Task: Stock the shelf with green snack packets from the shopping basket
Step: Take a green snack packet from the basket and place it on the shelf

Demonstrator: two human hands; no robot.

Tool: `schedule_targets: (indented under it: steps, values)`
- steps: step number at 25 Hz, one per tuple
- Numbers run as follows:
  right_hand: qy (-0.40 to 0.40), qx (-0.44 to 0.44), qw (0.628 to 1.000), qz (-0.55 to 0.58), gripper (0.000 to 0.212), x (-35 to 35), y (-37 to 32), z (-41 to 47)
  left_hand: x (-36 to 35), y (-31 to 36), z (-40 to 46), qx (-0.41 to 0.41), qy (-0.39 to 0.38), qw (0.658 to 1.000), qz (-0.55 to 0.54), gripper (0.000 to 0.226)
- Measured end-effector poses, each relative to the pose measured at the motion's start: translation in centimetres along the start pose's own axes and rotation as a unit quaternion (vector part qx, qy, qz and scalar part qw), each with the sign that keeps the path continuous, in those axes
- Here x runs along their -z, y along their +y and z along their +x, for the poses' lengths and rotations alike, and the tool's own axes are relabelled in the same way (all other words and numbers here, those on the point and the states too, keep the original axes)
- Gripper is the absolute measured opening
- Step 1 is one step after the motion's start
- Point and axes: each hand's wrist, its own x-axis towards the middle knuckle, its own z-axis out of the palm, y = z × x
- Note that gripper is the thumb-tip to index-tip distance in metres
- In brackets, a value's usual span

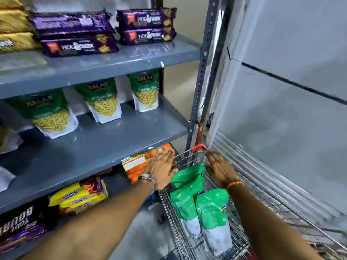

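status: task part done. three green snack packets (105, 100) stand upright on the middle shelf (105, 145), spaced apart along the back, w/ bare shelf in front and between them. more stock remains in the wire shopping basket (187, 162) on the floor at the rack's right end: at least three green packets (212, 207) visible, two standing side by side nearer the camera, one further back under the hands.

left hand (161, 169): fingers spread flat, reaching over the basket's near rim toward the rear green packet (187, 175); appears to touch its top edge, no closed grip seen. right hand (221, 169): fingers loosely splayed, hovering at the same packet's right side near the red basket handle (199, 147); contact unclear due to motion blur, cannot tell if it pinches anything.

other stock, not in scope: purple biscuit packs (78, 34) on top shelf, orange pack (139, 162) and yellow packs (78, 196) on bottom shelf.

judgement: roughly half stocked; next pick is the rear packet. remaining: lift out, place upright in shelf gaps, repeat for the rest.
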Motion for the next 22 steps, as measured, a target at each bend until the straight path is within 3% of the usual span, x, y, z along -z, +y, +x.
schedule_targets:
  steps: [4,6,9,12,15,18,22]
  values:
    - [-0.188,-0.008,0.982,0.006,0.051,-4.8,1.0,0.2,-3.7,3.9,0.8,-0.026,-0.200,0.978,0.056,0.051]
    - [-0.210,0.007,0.978,0.006,0.060,-6.7,1.3,1.0,-4.7,5.1,1.0,-0.012,-0.239,0.967,0.087,0.039]
    - [-0.241,0.046,0.969,-0.027,0.066,-9.5,1.8,1.7,-6.1,6.7,1.3,0.028,-0.259,0.958,0.122,0.028]
    - [-0.230,0.059,0.970,-0.047,0.044,-11.6,2.8,1.7,-7.2,7.9,1.6,0.031,-0.261,0.955,0.136,0.025]
    - [-0.182,-0.025,0.982,-0.040,0.027,-12.2,3.3,1.1,-7.5,8.3,1.6,0.029,-0.259,0.958,0.121,0.027]
    - [-0.176,-0.095,0.979,0.024,0.028,-10.7,4.2,-0.7,-6.9,8.3,0.9,0.030,-0.273,0.958,0.085,0.019]
    - [-0.159,-0.066,0.974,0.144,0.015,-5.1,4.3,-1.3,-3.6,6.8,-0.5,0.038,-0.219,0.975,0.000,0.014]
